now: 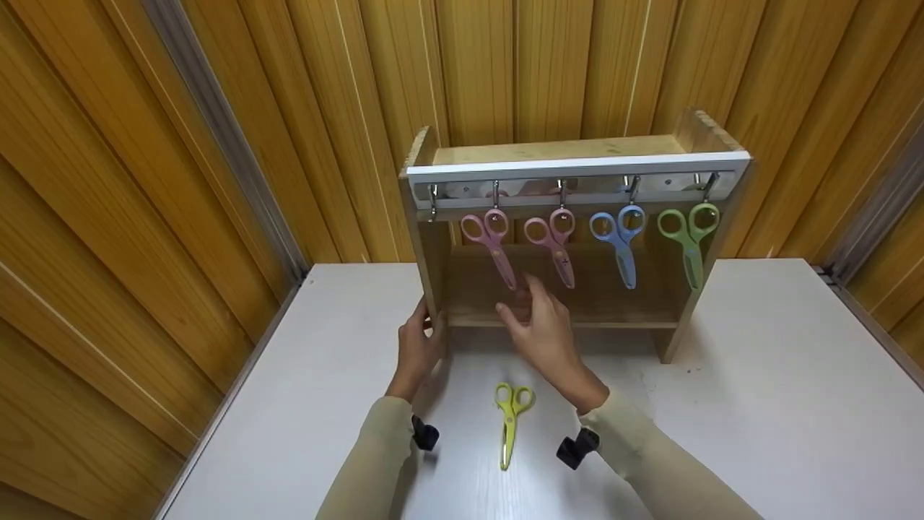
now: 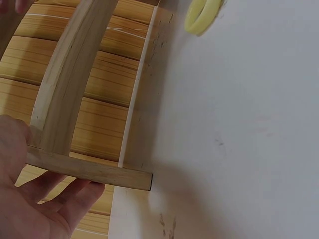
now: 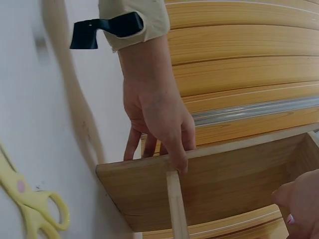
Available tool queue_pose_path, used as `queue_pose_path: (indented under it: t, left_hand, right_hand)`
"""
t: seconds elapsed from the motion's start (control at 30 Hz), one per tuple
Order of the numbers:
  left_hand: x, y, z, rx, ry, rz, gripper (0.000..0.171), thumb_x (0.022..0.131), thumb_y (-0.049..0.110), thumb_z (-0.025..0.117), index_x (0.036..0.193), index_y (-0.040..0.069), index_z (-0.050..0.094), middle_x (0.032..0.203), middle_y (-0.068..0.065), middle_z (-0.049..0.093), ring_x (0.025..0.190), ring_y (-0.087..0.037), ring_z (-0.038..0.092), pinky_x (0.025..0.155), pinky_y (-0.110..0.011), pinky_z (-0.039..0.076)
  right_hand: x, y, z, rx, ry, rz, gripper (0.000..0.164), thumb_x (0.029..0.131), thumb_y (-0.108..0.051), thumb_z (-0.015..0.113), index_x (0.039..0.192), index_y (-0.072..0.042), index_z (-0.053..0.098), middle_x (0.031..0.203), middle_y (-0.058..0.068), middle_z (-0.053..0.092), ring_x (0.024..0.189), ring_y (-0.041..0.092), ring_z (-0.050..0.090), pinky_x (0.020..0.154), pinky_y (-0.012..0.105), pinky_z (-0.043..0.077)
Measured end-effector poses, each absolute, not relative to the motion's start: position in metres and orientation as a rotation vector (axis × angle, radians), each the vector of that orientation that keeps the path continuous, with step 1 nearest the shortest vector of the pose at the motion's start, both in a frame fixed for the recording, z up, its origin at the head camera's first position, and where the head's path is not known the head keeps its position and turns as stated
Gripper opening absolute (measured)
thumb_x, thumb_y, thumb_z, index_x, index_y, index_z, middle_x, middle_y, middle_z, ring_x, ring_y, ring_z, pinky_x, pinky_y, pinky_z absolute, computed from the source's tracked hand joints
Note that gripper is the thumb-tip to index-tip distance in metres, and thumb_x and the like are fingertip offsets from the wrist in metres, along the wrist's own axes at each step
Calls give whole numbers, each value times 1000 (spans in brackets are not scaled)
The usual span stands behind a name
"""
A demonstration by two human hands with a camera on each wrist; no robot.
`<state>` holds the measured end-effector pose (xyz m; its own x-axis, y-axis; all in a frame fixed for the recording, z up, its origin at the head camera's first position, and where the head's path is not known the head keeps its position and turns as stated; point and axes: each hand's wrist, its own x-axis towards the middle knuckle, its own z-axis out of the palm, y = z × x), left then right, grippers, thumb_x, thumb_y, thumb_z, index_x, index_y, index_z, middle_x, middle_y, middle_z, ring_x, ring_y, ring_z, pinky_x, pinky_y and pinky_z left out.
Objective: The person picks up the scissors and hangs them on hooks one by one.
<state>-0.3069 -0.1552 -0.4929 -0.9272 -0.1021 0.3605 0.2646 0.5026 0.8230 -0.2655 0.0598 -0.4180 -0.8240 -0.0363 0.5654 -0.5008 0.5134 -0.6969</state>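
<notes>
A wooden rack [image 1: 465,307] stands on the white table, and my left hand [image 1: 419,347] grips the lower part of its left side panel. In the left wrist view, the fingers lie along one face of that panel [image 2: 107,174]. My right hand [image 1: 545,332] is in front of the rack's lower shelf, fingers loosely bent and holding nothing. Just above it hang pink scissors [image 1: 496,248] and a second pink pair [image 1: 556,247]. Whether its fingertips touch either pair, I cannot tell. Blue scissors [image 1: 623,248] and green scissors [image 1: 691,244] hang farther right.
Yellow scissors [image 1: 510,415] lie on the white table [image 1: 303,390] between my forearms, handles toward the rack. The leftmost metal hook [image 1: 433,202] on the rack's front rail carries no scissors. Wood-look panels [image 1: 476,72] close in the back and sides.
</notes>
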Motion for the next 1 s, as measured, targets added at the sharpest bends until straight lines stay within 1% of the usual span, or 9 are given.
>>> queue_pose_path:
  t: [0.17, 0.23, 0.33, 0.4, 0.47, 0.5, 0.67, 0.83, 1.0]
  left_hand:
    - [-307, -155, -492, -108, -2414, -1411, 56, 107, 19, 57, 159, 12, 39, 144, -9, 60, 114, -21, 65, 94, -37, 56]
    - [-307, -155, -491, -102, -2419, -1423, 57, 107, 19, 57, 160, 13, 38, 146, -8, 59, 115, -21, 64, 95, -37, 56]
    - [-307, -155, -491, -97, -2421, -1429, 56, 107, 20, 57, 160, 14, 37, 147, -8, 59, 115, -20, 64, 96, -37, 55]
    - [-307, -155, -491, -92, -2422, -1428, 55, 107, 20, 56, 159, 14, 39, 145, -7, 60, 115, -20, 64, 95, -36, 55]
    - [-307, -155, -491, -92, -2421, -1423, 54, 107, 19, 56, 158, 13, 40, 144, -8, 61, 113, -20, 65, 95, -36, 55]
    - [-307, -155, -491, -92, -2421, -1421, 54, 107, 19, 56, 158, 13, 41, 143, -8, 62, 113, -19, 65, 95, -36, 55]
    - [-307, -155, -492, -90, -2424, -1411, 54, 107, 18, 57, 158, 13, 41, 142, -8, 62, 111, -19, 66, 95, -37, 55]
    - [-307, -156, -493, -103, -2414, -1417, 55, 106, 17, 57, 158, 11, 39, 143, -10, 62, 113, -22, 66, 96, -38, 55]
    - [-307, -156, -493, -134, -2394, -1413, 55, 107, 16, 56, 158, 8, 39, 141, -13, 62, 112, -26, 67, 94, -40, 56]
  right_hand:
    - [-250, 64, -429, 378, -2480, 1228, 72, 95, -27, 76, 153, -3, 40, 136, 23, 58, 121, 38, 61, 97, 55, 52]
    - [-244, 65, -435, 358, -2559, 1165, 77, 95, -33, 75, 157, -7, 36, 142, 24, 53, 124, 41, 58, 95, 57, 53]
    - [-235, 66, -444, 358, -2646, 1063, 82, 95, -38, 74, 160, -10, 32, 145, 28, 49, 121, 45, 60, 84, 58, 56]
    - [-229, 67, -451, 380, -2688, 1008, 82, 95, -39, 74, 160, -10, 33, 141, 30, 51, 114, 45, 63, 76, 57, 57]
    - [-223, 67, -457, 411, -2721, 966, 81, 95, -39, 74, 159, -9, 34, 137, 32, 52, 109, 44, 64, 71, 55, 57]
    - [-220, 67, -460, 427, -2734, 944, 80, 95, -39, 74, 158, -8, 36, 135, 33, 53, 109, 44, 64, 72, 55, 58]
    - [-209, 68, -475, 524, -2758, 827, 73, 92, -36, 77, 150, -1, 48, 120, 31, 60, 100, 40, 64, 65, 51, 57]
    - [-203, 69, -488, 580, -2797, 731, 68, 89, -34, 81, 142, -1, 55, 97, 19, 61, 78, 27, 60, 53, 43, 50]
    - [-199, 71, -499, 626, -2852, 704, 63, 90, -35, 80, 139, 0, 59, 89, 9, 58, 72, 19, 53, 52, 38, 46]
